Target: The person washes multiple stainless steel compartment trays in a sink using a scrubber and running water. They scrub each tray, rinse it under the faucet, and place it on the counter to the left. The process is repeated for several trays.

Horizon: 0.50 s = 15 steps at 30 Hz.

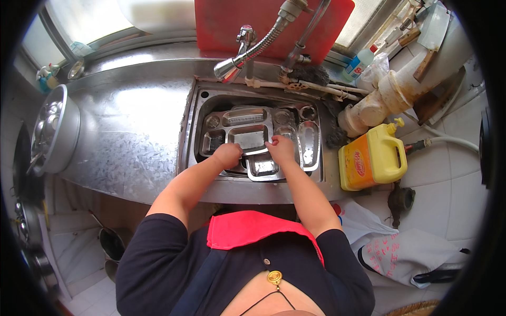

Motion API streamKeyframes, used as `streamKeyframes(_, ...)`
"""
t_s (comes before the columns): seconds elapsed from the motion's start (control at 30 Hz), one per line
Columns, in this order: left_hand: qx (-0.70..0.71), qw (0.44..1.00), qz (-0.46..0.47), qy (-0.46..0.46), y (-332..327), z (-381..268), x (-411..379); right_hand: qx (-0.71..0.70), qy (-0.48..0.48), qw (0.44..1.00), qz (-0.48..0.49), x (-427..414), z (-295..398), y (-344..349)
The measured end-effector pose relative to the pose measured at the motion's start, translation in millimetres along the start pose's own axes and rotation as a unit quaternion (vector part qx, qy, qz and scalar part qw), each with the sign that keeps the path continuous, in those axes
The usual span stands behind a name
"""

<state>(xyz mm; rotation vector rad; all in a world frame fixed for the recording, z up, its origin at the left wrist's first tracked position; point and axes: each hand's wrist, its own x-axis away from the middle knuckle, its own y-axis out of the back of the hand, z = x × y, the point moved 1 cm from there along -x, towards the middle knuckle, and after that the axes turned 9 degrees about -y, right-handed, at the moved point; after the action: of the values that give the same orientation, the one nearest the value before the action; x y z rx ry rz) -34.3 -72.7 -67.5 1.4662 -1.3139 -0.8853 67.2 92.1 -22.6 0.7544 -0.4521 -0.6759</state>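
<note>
A compartment tray of stainless steel (248, 137) lies at the top of the pile in the sink (253, 185). My left hand (228, 155) grips its near edge, fingers curled over the rim. At the tray's near right corner is my right hand (281, 149), thumb and forefinger closed on the rim. Beneath and to the right are several more steel compartment trays (309, 138), overlapping at different angles; one (264, 166) shows below the held tray, between my hands. Above the sink hangs a flexible faucet with a chrome spray head (227, 70).
A large metal basin (73, 134) with steel ware stands at the counter's left end. Right of the sink are a yellow detergent jug (355, 162), a thick pipe (379, 103) and a cleaver (434, 29). A red board (221, 27) leans behind the faucet.
</note>
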Motion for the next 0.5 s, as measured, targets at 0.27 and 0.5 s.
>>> streamKeyframes(0.27, 0.035, 0.995, -0.098, 0.006, -8, 2, 14, 0.078, 0.013, 0.98, -0.185, -15, 6, -35)
streamKeyframes(0.5, 0.114, 0.978, -0.155, 0.077, -2, 9, 24, -0.014, -0.038, 0.995, -0.087, -6, 35, -27)
